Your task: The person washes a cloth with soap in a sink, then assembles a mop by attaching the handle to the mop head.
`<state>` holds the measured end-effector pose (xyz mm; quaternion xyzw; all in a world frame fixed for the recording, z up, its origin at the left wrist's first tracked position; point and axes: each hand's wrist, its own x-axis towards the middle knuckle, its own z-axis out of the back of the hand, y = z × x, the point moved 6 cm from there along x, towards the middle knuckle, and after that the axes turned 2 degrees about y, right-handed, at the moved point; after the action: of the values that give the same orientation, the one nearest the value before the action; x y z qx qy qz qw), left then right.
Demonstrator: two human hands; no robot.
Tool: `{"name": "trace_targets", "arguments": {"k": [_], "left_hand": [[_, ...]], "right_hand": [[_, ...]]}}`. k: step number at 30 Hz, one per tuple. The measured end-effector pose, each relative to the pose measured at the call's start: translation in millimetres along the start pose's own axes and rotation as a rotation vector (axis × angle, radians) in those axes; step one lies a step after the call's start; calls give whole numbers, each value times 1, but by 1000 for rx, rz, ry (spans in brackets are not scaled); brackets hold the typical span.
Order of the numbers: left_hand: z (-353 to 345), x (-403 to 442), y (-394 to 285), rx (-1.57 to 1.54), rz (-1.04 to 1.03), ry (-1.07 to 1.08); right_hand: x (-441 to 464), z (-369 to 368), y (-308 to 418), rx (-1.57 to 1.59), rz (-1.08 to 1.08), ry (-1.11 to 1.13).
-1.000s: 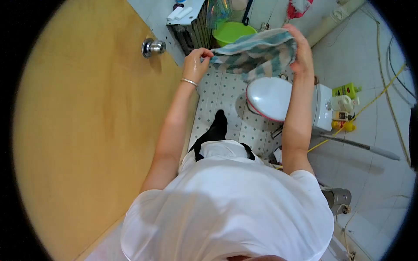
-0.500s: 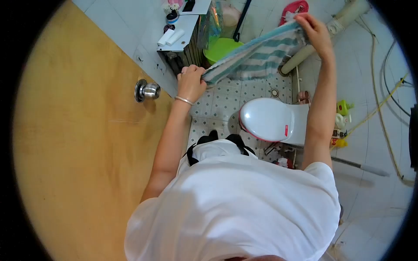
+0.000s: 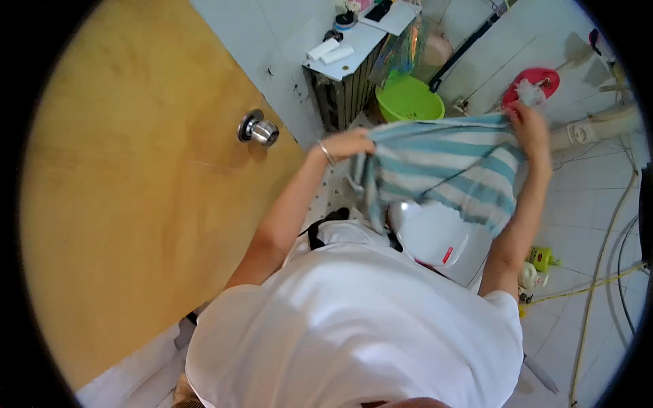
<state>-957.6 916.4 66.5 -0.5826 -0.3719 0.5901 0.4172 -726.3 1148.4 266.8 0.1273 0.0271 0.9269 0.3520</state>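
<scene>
Partly before the toilet [image 3: 430, 234] hangs a towel [image 3: 442, 160]. To the toilet's left is a door [image 3: 136, 204], to its right bottles [image 3: 539, 258], beyond it a basin [image 3: 411, 97].

Lighting moderately bright, diffuse. Glare spots on door knob [image 3: 264, 132] and toilet lid [image 3: 425, 234]; soft shadow on door [image 3: 136, 204] near knob. Fisheye view, corners black. Striped cloth [image 3: 449, 160] motion-blurred along hanging folds.

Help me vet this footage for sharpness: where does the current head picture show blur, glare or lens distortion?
Head view: the striped cloth looks smeared, likely by motion, most at its hanging left end; head view: glare on the toilet lid and doorknob; head view: the round lens edge leaves the corners black.
</scene>
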Motion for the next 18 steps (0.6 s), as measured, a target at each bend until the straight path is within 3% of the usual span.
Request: {"name": "trace_targets", "arguments": {"k": [2, 4, 8, 9, 11, 13, 15, 18], "left_hand": [[26, 3, 21, -597, -150, 75], [34, -13, -2, -772, -146, 22], [21, -30, -47, -721, -226, -22], [10, -28, -47, -699, -213, -5], [-11, -20, -34, -698, -189, -17], [-32, -10, -5, -673, -113, 34], [-38, -17, 18, -645, -71, -9], [-41, -23, 94, -440, 21, -187]], "right_hand": [[6, -48, -2, 257, 60, 79], [15, -87, -6, 320, 19, 207], [4, -144, 36, 302, 36, 397], [-1, -147, 63, 370, 280, 192], [-28, -160, 124, 615, 569, 26], [-50, -195, 148, 798, 621, 87], [-63, -264, 141, 790, 458, 405], [-55, -266, 131, 882, 421, 574]]}}
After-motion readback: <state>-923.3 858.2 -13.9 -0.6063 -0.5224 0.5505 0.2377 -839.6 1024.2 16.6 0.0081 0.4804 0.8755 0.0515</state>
